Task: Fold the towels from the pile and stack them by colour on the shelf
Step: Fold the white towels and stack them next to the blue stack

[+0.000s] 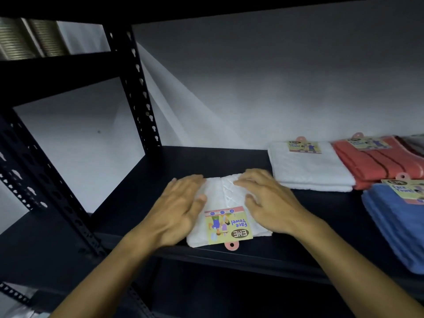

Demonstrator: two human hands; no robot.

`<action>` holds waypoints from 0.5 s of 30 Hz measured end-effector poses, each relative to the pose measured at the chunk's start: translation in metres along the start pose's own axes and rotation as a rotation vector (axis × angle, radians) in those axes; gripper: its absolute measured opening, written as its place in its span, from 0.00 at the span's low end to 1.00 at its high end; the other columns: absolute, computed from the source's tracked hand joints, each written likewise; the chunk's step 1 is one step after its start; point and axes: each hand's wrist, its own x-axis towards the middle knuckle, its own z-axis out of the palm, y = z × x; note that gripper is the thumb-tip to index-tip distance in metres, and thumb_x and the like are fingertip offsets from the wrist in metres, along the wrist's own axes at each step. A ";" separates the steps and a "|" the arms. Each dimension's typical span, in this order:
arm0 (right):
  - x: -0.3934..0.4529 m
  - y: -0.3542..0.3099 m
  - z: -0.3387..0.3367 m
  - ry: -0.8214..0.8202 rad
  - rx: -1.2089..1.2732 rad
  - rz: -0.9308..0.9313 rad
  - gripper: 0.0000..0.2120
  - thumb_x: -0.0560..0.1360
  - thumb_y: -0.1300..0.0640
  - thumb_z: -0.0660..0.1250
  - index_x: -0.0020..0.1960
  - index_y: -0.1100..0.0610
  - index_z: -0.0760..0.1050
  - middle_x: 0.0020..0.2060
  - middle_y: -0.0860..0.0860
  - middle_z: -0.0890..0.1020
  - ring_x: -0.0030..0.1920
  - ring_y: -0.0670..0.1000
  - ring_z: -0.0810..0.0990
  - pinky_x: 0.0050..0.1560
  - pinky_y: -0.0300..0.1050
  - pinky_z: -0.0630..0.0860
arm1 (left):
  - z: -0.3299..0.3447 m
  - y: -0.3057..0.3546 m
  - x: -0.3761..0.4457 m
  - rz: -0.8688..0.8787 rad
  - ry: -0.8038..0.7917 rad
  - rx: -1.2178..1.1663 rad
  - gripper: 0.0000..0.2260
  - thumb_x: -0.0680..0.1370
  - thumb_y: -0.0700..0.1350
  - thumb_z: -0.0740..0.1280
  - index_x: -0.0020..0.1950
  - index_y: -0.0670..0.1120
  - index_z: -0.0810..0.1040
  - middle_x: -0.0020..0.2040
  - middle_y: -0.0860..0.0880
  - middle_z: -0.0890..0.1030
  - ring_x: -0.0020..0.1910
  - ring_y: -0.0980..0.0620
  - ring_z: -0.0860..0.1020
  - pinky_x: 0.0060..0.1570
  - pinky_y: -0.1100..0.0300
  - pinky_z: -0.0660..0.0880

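Observation:
A folded white towel (pixel 226 193) with a "Face Towel" card label and pink hanger tab lies near the front edge of the dark shelf (pixel 142 203). My left hand (pixel 179 207) rests flat on its left side, fingers straight. On the towel's right side my right hand (pixel 268 200) presses down, fingers spread. Further right sit a folded white towel stack (pixel 309 168), a red towel stack (pixel 376 164) and a blue towel stack (pixel 394 223), each with a label.
A black perforated shelf post (pixel 135 88) stands at the back left and another (pixel 46 180) at the front left. The grey wall (pixel 275 76) closes the back. An upper shelf board runs overhead.

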 end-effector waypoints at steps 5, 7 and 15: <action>0.036 0.002 0.030 -0.351 -0.155 0.089 0.25 0.84 0.49 0.42 0.80 0.53 0.45 0.79 0.48 0.44 0.77 0.45 0.40 0.75 0.42 0.38 | 0.019 -0.007 0.041 -0.065 -0.339 0.294 0.29 0.83 0.60 0.40 0.81 0.48 0.39 0.81 0.53 0.40 0.78 0.59 0.37 0.76 0.47 0.33; 0.040 0.006 0.033 -0.392 -0.156 0.121 0.25 0.84 0.49 0.41 0.79 0.52 0.42 0.79 0.47 0.42 0.77 0.45 0.37 0.75 0.43 0.36 | 0.021 -0.014 0.045 -0.087 -0.360 0.283 0.29 0.83 0.60 0.39 0.81 0.48 0.38 0.81 0.54 0.40 0.78 0.59 0.37 0.76 0.45 0.33; 0.040 0.008 0.034 -0.451 -0.157 0.139 0.25 0.84 0.48 0.39 0.79 0.49 0.38 0.78 0.46 0.38 0.76 0.44 0.33 0.76 0.48 0.34 | 0.024 -0.022 0.046 -0.069 -0.360 0.229 0.29 0.83 0.61 0.37 0.81 0.50 0.38 0.81 0.55 0.40 0.77 0.61 0.36 0.75 0.49 0.32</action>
